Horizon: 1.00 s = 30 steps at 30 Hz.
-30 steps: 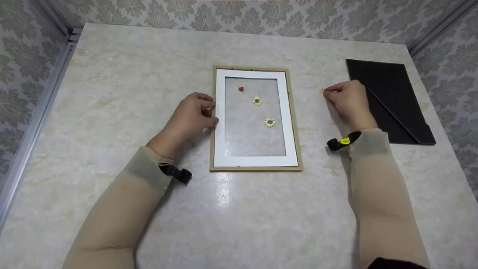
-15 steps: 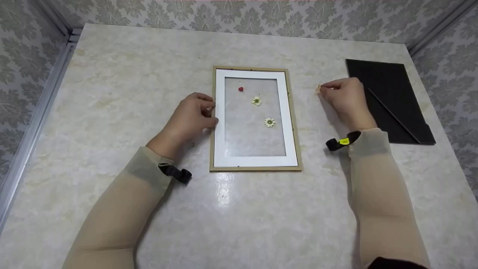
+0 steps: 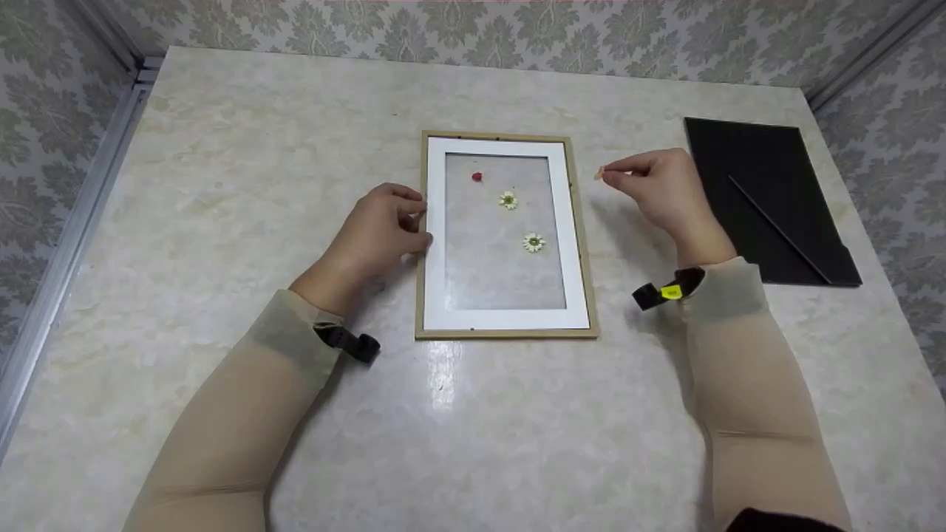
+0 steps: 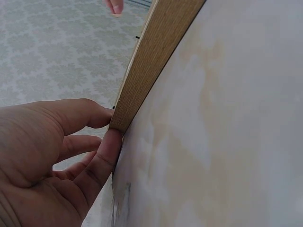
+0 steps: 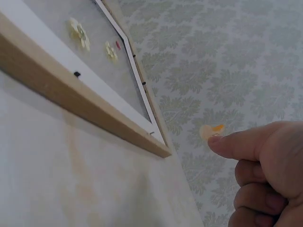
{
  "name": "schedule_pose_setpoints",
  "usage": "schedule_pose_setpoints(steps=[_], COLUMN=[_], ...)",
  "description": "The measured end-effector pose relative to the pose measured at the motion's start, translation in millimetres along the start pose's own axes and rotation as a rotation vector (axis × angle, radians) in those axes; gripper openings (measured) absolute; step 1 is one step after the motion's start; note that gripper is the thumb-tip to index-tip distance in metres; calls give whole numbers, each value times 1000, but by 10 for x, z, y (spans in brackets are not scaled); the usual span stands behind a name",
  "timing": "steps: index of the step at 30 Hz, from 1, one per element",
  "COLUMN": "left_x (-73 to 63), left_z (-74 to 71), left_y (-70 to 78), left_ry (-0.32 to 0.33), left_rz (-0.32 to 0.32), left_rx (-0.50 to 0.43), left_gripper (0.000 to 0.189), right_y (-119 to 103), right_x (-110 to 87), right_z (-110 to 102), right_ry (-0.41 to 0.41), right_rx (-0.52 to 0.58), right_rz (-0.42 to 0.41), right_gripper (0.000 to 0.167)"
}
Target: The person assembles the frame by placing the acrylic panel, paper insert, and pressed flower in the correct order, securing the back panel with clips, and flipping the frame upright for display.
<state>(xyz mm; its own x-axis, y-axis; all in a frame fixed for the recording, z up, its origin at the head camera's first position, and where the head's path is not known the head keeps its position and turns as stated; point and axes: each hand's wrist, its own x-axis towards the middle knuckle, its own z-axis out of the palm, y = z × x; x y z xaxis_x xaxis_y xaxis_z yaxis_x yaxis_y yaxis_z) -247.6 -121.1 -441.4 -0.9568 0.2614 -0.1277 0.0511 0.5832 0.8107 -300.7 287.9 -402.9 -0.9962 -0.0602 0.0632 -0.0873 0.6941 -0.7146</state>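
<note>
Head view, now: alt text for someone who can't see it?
A person's right hand pinches a small pale-orange piece just right of a wooden picture frame, whose left edge the left hand holds. Inside the white mat lie one red flower and two white daisies; a black board lies at right on the marbled table.

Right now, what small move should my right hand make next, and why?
Probably carry the pale-orange petal-like piece leftward over the picture frame: your right hand pinches it just beside the frame, your left hand holds the opposite edge, and three flowers lie inside.
</note>
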Motion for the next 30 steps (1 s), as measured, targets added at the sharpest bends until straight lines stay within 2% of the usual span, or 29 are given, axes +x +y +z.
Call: schedule_pose_setpoints(steps=[11, 20, 25, 30], left_x=[2, 4, 6, 13], left_z=[2, -3, 0, 14], left_y=[-6, -8, -6, -27], left_ry=[6, 11, 3, 9], left_rz=[18, 1, -11, -13], left_rx=[4, -5, -23, -29], left_gripper=[54, 54, 56, 55], right_y=[-387, -601, -747, -925], right_x=[-201, -251, -193, -59], right_z=[174, 487, 676, 866], right_ry=[-77, -222, -335, -441], right_rx=[-1, -31, -117, -290], right_rz=[-66, -122, -107, -241], right_gripper=[15, 13, 14, 15])
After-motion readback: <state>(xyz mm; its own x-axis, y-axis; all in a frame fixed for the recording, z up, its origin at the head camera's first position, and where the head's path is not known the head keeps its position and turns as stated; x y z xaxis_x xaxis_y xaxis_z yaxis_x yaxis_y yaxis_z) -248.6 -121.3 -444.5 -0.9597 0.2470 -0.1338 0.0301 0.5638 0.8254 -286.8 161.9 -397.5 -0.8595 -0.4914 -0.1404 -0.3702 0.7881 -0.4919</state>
